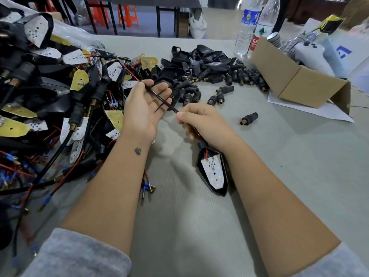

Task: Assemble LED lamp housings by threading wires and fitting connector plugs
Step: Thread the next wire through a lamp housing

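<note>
so, left hand (144,108): palm up over the edge of the parts pile, thumb and forefinger pinching a thin black sleeved wire (162,100) near where red wire leaves the sleeve.
right hand (201,121): fingers curled, thumb and forefinger pinching the other end of the same wire, which runs taut across the left palm.
lamp housing (214,173): black, pointed shell lying on the grey table (289,166) just below the right wrist, open face up, a white led board (213,171) seated inside with a short red lead at its top; its neck disappears under the right hand.
pile on the left (60,92): tangled housings, yellow and white boards, red and black wires with blue-sleeved terminals.
heap behind the hands (207,66): empty black shells and small black connector plugs with brass ends.
stray plug (249,118): lying alone to the right of the right hand.
cardboard box (295,76): open, far right, on white paper.
water bottles (257,25): two, standing behind the box.
</note>
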The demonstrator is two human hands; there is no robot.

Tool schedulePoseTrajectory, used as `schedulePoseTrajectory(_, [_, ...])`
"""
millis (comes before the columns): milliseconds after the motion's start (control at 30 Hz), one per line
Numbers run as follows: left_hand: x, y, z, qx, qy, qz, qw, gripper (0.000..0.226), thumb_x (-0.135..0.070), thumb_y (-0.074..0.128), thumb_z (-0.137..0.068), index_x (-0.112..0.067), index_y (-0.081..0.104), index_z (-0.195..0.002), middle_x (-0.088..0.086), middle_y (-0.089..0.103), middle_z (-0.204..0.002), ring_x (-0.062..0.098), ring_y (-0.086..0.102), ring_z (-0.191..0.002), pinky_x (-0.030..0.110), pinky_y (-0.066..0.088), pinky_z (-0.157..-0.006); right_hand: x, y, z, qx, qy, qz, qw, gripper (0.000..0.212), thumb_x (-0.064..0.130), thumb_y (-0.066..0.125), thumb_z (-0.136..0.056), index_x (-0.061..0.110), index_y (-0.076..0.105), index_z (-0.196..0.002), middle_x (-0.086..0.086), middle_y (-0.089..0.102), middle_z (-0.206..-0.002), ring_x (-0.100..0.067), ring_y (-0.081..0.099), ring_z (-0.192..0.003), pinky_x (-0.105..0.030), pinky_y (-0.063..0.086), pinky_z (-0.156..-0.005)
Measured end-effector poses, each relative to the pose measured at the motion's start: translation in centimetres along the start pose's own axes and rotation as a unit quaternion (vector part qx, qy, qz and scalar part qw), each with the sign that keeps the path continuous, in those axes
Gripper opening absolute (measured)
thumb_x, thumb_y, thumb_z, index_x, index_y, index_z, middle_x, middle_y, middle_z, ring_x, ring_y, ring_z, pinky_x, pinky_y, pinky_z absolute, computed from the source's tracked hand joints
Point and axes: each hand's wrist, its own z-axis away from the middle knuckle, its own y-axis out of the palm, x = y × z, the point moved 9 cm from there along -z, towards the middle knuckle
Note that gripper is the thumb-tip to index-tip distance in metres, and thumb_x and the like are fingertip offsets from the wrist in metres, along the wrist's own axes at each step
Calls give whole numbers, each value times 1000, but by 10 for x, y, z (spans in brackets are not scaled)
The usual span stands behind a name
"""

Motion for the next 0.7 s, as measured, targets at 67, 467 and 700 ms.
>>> schedulePoseTrajectory(67, [2, -4, -1, -27, -6, 19, 999, 22, -19, 36, -104, -16, 52, -89, 0, 73, -73, 14, 71, -70, 28, 56, -66, -1, 3, 1, 11, 10, -5, 1000, 27, 6, 54, -94, 8, 53, -67, -4, 49, -55, -12, 48, -42, -17, 34, -42])
schedulePoseTrajectory(467, [3, -12, -4, -87, 16, 9, 996, 31, -12, 29, -107, -10, 53, -88, -3, 52, -53, 5, 40, -41, 16, 34, -42, -4, 2, 3, -2, 23, -23, 999, 25, 8, 54, -91, 3, 57, -67, -3, 48, -54, -17, 45, -47, -22, 34, -47])
schedulePoseTrajectory(700, [10, -3, -3, -48, 19, -193, 980, 27, -7, 29, -103, -21, 51, -96, -5, 56, -52, 4, 33, -37, 16, 28, -38, 13, -70, 19, -369, 30, 385, 845, 10, 24, 52, -83, 30, 59, -84, 6, 51, -107, -21, 43, -113, -41, 27, -98])
